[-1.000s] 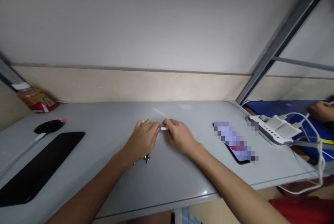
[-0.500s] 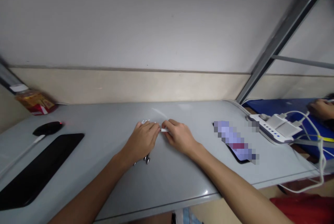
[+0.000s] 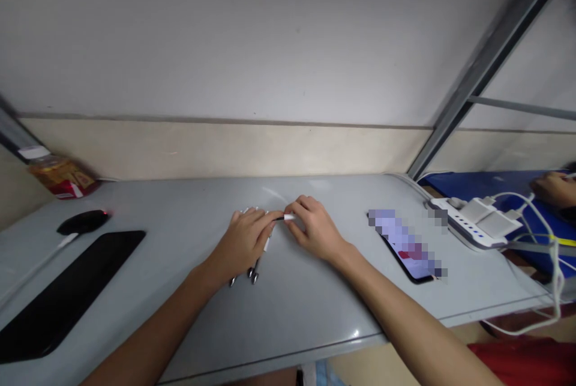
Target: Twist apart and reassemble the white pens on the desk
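Observation:
A slim pen-like stick (image 3: 287, 217), dark at its left part and white at its right, bridges the gap between my two hands. My left hand (image 3: 248, 236) is closed, its thumb and forefinger at the dark part. The white part sits in the pinch of my right hand (image 3: 315, 230). Under and around my left hand lie several thin rods with shiny round metal ends (image 3: 255, 278). White tips of these rods peek out beyond the fingers, while their middles are hidden by the hand.
A lit phone (image 3: 405, 248) lies to the right, near a white power strip (image 3: 472, 224) with chargers and cables. On the left are a black mat (image 3: 72, 296), a black mouse-like device (image 3: 84, 222) and a drink bottle (image 3: 60, 176). Another person's hand (image 3: 555, 188) is at far right.
My hands have drawn slightly apart, my right hand shifting right, and the stick's dark part now shows between them. More of the rods below my left hand is visible.

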The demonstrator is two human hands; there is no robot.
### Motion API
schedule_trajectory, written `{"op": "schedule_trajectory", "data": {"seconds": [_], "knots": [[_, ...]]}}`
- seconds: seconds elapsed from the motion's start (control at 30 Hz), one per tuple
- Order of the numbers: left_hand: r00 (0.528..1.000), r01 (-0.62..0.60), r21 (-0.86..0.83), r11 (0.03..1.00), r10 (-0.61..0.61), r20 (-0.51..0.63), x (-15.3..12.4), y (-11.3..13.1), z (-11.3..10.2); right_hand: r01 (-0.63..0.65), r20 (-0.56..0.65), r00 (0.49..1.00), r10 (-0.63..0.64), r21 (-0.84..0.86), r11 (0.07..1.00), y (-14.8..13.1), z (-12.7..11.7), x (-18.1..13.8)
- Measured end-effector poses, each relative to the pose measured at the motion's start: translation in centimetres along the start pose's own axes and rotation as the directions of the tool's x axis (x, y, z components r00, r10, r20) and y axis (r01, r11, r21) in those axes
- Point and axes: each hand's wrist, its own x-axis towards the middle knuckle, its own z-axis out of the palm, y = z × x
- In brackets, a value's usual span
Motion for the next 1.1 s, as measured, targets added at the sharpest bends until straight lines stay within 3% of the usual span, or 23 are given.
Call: {"op": "schedule_trajectory", "data": {"seconds": [0.23, 0.33, 0.5, 0.6, 0.73, 0.83, 0.97, 1.1], "knots": [[0.999, 0.04, 0.036, 0.999, -0.039, -0.034, 0.2, -0.5, -0.1, -0.06, -0.038, 0.997, 0.062, 0.054, 0.997, 0.5, -0.2, 0.1], [0.996, 0.071, -0.018, 0.997, -0.072, -0.057, 0.3, -0.6, -0.2, -0.077, -0.088, 0.992, 0.094, 0.18, 0.981, 0.7, -0.3, 0.3], [0.988, 0.113, -0.228, 0.967, -0.135, -0.08, 0.6, -0.7, -0.5, -0.172, -0.105, 0.957, 0.27, 0.541, 0.823, 1.0, -0.6, 0.9], [0.982, 0.119, -0.284, 0.951, -0.155, -0.107, 0.6, -0.7, -0.5, -0.238, -0.057, 0.934, 0.352, 0.635, 0.735, 1.0, -0.8, 1.1], [0.983, 0.08, -0.262, 0.962, -0.119, -0.137, 0.5, -0.8, -0.2, -0.193, -0.108, 0.948, 0.301, 0.557, 0.808, 0.9, -1.0, 1.0], [0.988, 0.069, -0.204, 0.977, -0.095, -0.118, 0.5, -0.8, -0.2, -0.127, -0.137, 0.973, 0.188, 0.368, 0.921, 0.8, -1.0, 0.7], [0.991, 0.088, -0.068, 0.994, -0.094, -0.095, 0.4, -0.8, -0.2, -0.09, -0.077, 0.992, 0.099, 0.112, 0.99, 0.7, -0.7, 0.4], [0.995, 0.076, 0.075, 0.994, -0.07, -0.071, 0.2, -0.4, -0.1, -0.059, -0.003, 0.998, 0.06, 0.044, 0.997, 0.4, -0.5, 0.3]]}}
